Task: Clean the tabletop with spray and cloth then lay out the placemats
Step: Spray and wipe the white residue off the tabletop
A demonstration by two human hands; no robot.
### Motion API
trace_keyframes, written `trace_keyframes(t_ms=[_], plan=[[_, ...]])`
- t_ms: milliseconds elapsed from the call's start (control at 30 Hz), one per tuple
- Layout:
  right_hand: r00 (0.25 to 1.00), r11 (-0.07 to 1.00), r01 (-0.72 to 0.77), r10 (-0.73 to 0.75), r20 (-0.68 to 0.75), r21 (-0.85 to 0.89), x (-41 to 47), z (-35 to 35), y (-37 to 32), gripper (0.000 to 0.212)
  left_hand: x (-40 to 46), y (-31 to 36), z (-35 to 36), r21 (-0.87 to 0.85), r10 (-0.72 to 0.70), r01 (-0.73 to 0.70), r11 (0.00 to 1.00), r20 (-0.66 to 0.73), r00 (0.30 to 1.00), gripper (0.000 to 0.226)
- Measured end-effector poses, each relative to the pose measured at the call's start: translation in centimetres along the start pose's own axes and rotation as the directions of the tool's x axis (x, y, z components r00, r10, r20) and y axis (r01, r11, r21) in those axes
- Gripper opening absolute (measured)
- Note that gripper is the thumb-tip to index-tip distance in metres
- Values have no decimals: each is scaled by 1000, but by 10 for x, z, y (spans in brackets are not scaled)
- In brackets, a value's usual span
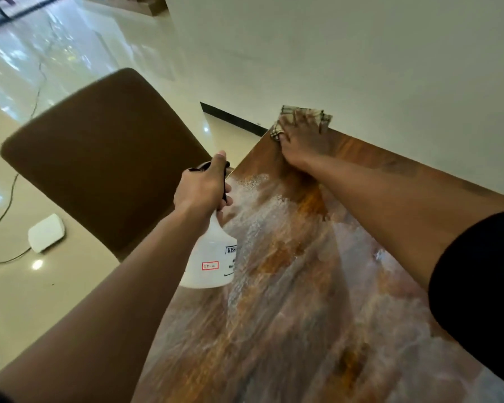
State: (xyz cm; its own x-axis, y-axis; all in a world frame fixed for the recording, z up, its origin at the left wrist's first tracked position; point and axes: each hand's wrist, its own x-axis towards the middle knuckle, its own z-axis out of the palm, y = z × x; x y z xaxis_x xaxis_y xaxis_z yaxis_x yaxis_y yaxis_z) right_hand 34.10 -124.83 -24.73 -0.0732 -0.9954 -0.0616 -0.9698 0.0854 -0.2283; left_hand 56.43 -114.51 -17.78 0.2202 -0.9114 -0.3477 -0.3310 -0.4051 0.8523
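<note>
The wooden tabletop (288,330) runs from the bottom of the view up to a far corner and shines with wet white spray streaks. My left hand (201,189) grips the neck and trigger of a white spray bottle (211,260) held over the table's left edge. At the far corner my right hand (301,141) presses flat on a checked cloth (323,119), fingers spread, somewhat blurred. No placemats are in view.
A brown upholstered chair (99,158) stands close to the table's left side. On the glossy tiled floor lie a small white box (45,232) and its dark cable (0,219). A pale wall (361,53) runs along the table's far side.
</note>
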Motion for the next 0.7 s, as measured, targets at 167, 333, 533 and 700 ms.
trace_keyframes(t_ms=[167,333,533,700], plan=[[895,899,438,-436,92,-1,-27,7,-18,55,6,-2,5,7,-9,9,1000,-8,1000,56],[908,910,416,-414,63,-6,-3,-2,1,54,7,-2,8,-23,-28,29,999,56,998,62],[999,1000,-4,3,34,28,29,-7,5,59,6,-6,1,-38,15,-12,999,63,998,57],[973,971,232,-232,13,-60,-17,8,-26,57,5,-3,0,-62,0,3,998,53,999,58]])
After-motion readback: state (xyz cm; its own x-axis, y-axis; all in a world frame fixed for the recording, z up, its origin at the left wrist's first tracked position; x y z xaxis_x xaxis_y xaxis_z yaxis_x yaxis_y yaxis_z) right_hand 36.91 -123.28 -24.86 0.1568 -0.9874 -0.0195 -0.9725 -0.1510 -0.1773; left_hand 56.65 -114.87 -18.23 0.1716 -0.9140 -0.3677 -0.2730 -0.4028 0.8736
